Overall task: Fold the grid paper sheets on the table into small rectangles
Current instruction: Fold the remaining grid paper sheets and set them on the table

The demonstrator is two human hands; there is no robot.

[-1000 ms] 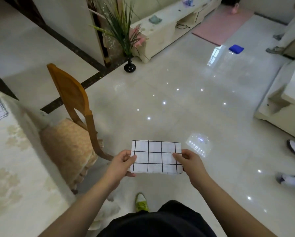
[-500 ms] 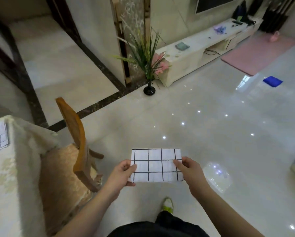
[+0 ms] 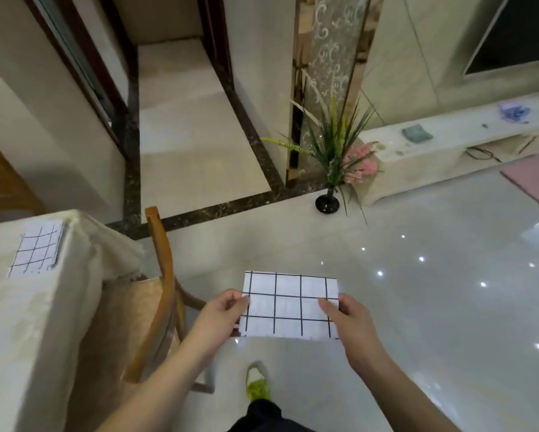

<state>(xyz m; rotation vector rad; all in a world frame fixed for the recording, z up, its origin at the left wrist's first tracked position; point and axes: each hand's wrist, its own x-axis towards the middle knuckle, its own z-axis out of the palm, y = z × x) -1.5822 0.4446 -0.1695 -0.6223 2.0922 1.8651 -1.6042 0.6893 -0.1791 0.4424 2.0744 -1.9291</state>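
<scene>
Paper, white with black grid: folded grid sheet [image 3: 290, 307], held flat in the air above the floor, well apart from the table [image 3: 43, 322]; it looks like a rectangle already folded at least once, though the layers cannot be counted.
Left hand [image 3: 218, 316]: thumb curled on top of the sheet's left edge, fingers hidden beneath; a pinch, not a fist.
Right hand [image 3: 352, 319]: thumb laid over the right edge, fingers under the paper; also a pinch.
Between the thumbs: three full columns of squares, lying fairly flat with no visible sag.
Second sheet [image 3: 37, 251]: lies on the table's near corner, far left of the left fingers, apparently waiting its turn.
Wooden chair [image 3: 162, 291]: stands between the table and the left hand.
Step in hand, as judged: another halving fold to make the rectangle smaller.
How to do it well: match one printed line onto another so edges meet squarely, keep both pinches even, then run a fingertip along the crease; a firm surface such as the table would give a sharper fold than mid-air.
Risk: skewed edges if one thumb slips.
</scene>
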